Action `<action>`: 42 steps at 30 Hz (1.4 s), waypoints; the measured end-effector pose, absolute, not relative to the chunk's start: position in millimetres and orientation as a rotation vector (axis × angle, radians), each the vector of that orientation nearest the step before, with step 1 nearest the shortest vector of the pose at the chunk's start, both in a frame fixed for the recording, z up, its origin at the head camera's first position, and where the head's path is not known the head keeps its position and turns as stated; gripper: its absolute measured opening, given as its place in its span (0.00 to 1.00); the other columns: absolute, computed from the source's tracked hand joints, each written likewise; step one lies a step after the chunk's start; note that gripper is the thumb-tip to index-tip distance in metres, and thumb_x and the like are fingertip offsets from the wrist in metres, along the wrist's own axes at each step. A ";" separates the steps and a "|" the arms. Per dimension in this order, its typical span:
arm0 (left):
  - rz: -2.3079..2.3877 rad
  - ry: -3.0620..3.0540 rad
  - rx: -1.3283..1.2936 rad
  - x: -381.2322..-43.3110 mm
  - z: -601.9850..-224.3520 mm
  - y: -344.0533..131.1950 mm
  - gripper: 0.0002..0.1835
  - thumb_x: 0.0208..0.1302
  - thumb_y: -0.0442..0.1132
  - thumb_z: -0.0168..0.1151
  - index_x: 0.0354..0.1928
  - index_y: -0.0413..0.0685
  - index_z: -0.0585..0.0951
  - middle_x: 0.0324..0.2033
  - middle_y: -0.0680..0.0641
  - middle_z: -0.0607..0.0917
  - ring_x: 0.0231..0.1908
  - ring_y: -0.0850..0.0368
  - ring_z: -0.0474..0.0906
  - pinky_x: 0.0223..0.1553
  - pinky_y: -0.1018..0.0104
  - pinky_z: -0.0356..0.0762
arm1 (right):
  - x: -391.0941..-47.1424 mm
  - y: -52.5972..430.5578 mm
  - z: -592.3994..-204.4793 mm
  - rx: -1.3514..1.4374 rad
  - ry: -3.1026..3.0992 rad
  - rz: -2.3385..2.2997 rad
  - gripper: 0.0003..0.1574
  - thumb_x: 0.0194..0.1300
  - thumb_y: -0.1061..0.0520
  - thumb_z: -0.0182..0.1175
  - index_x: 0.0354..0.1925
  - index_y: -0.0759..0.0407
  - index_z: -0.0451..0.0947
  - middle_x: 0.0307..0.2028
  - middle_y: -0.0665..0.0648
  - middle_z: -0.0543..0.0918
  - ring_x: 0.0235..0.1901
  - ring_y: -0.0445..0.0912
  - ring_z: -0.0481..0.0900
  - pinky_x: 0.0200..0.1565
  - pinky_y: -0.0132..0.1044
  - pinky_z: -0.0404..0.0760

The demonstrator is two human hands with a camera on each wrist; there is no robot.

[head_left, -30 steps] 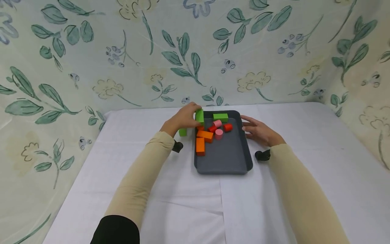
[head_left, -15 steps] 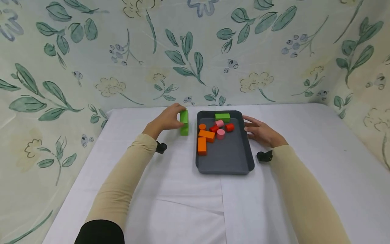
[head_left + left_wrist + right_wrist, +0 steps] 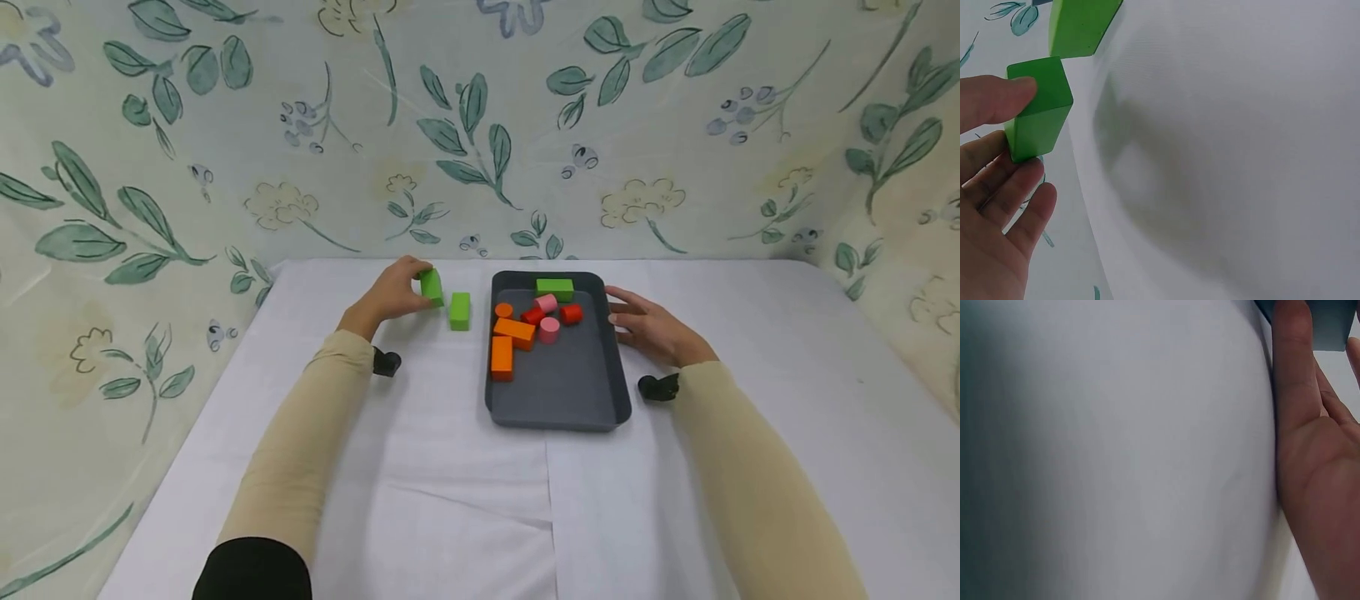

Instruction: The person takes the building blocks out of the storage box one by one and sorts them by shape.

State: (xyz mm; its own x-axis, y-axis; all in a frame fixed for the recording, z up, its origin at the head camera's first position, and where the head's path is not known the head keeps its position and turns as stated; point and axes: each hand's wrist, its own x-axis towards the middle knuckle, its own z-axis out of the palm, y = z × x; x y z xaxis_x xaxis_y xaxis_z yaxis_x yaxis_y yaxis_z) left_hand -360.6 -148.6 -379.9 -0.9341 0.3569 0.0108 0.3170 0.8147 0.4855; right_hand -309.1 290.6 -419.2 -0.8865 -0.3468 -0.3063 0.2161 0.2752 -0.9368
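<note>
Room: floral-printed pale cloth (image 3: 465, 225) hangs behind and at both sides, green leaves and bluish berries on it. White cloth-covered surface (image 3: 465, 517) in front, creased near the person.

Dark grey rectangular tray (image 3: 562, 383), shallow, right of centre on the surface, long axis running away from the person. Contents gathered at far end and along left wall; near right floor bare.

Right hand (image 3: 654, 327): fingers extended, touching tray's right wall from outside, not gripping. Left hand (image 3: 390, 293): grasping a plain green rectangular block (image 3: 432, 287) between thumb and fingers, left of tray, well apart from it. Long axis of this block tilted, top end leaning left and away, lower end toward the person; contact with the surface cannot be told.

Second green rectangular block (image 3: 460, 312) on the surface, between held block and tray, long axis front to back. Third green rectangular block (image 3: 554, 288) in tray by far wall, lying crosswise. Two orange rectangular blocks in tray: one (image 3: 514, 334) roughly crosswise, slightly skewed; one (image 3: 502, 359) nearer, lengthwise by left wall.

Smallest, all in tray: orange cylinder (image 3: 504, 311) upright at left; two red cylinders (image 3: 572, 314) on their sides; two pink cylinders (image 3: 549, 331), nearer one upright.
</note>
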 end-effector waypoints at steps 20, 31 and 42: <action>0.707 2.798 0.545 -361.9 -390.3 -140.4 0.38 0.55 0.36 0.67 0.70 0.39 0.68 0.66 0.39 0.71 0.65 0.42 0.70 0.70 0.51 0.67 | -309.3 291.9 -420.2 -0.117 2.080 -1.661 0.44 0.75 0.57 0.49 0.80 0.40 0.40 0.80 0.59 0.42 0.78 0.58 0.48 0.76 0.57 0.54; 0.708 2.752 0.517 -356.2 -395.9 -135.4 0.38 0.55 0.36 0.65 0.70 0.40 0.68 0.68 0.40 0.69 0.66 0.43 0.69 0.70 0.50 0.67 | -310.5 291.5 -423.5 -0.118 2.058 -1.671 0.44 0.76 0.56 0.49 0.80 0.41 0.40 0.80 0.58 0.42 0.78 0.57 0.49 0.76 0.56 0.53; 0.703 2.736 0.541 -354.5 -389.6 -131.8 0.39 0.52 0.36 0.66 0.70 0.41 0.69 0.67 0.40 0.71 0.65 0.42 0.70 0.69 0.49 0.68 | -310.6 293.6 -422.5 -0.111 2.073 -1.674 0.44 0.76 0.55 0.49 0.79 0.38 0.41 0.80 0.58 0.43 0.78 0.56 0.50 0.76 0.56 0.54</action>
State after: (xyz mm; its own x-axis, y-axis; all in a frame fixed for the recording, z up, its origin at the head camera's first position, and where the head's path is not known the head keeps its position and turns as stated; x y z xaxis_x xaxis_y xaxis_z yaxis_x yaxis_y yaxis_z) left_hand -354.5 -131.8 -389.6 -0.8956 0.4156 -0.1586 0.2876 0.8130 0.5063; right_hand -310.6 293.6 -422.5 -0.8863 -0.3479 -0.3057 0.2255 0.2524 -0.9410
